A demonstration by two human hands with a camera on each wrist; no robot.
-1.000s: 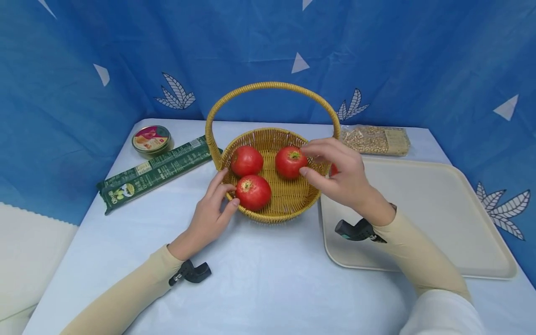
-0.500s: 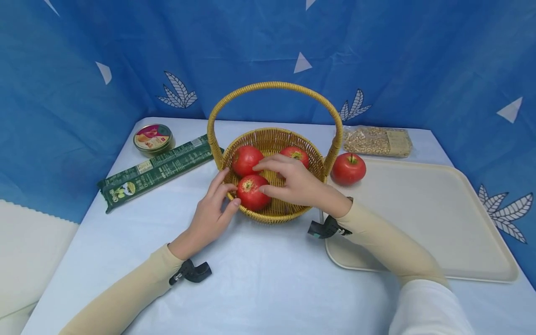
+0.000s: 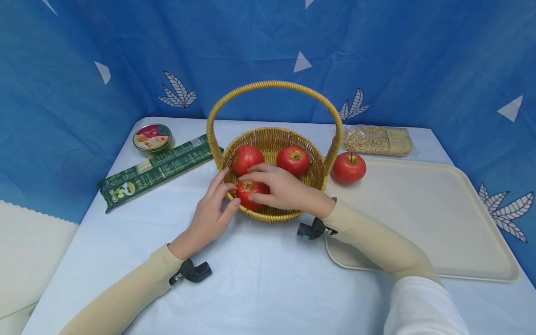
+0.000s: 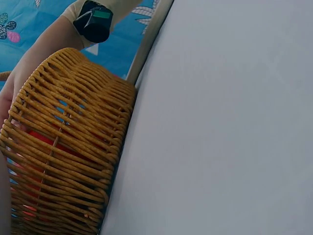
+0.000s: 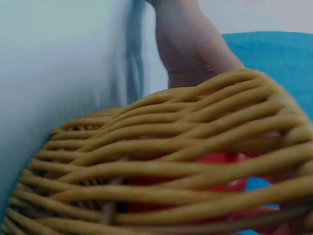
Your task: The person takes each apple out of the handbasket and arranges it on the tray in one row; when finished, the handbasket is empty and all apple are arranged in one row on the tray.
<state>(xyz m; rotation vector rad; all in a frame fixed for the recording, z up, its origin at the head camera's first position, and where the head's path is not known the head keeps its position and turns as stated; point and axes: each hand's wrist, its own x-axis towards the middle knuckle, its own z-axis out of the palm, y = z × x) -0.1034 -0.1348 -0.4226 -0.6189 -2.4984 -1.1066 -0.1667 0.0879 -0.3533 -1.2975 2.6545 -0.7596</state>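
Note:
A round wicker basket (image 3: 274, 217) with a tall arched handle stands mid-table with three red apples inside. My left hand (image 3: 211, 211) holds the basket's left rim, its fingers over the edge and the thumb at the near side. Inside the basket, my right hand (image 3: 280, 188) grips the front apple (image 3: 244, 191), with fingers over its top and thumb on its near right side; the hand covers part of it. Behind lie the left apple (image 3: 247, 158) and the right apple (image 3: 293, 160). Woven sides fill much of both wrist views and mostly hide the fruit.
Right of the basket lies a beige tray (image 3: 418, 218), with another apple (image 3: 349, 168) at its far left corner. A bag of grains (image 3: 377, 140) lies behind the tray. At the back left are a round tin (image 3: 152, 138) and a long green packet (image 3: 159, 172).
My right hand has moved left from the right apple and the basket's right side to the front apple, uncovering the apple at the tray's corner. The left hand has stayed at the rim.

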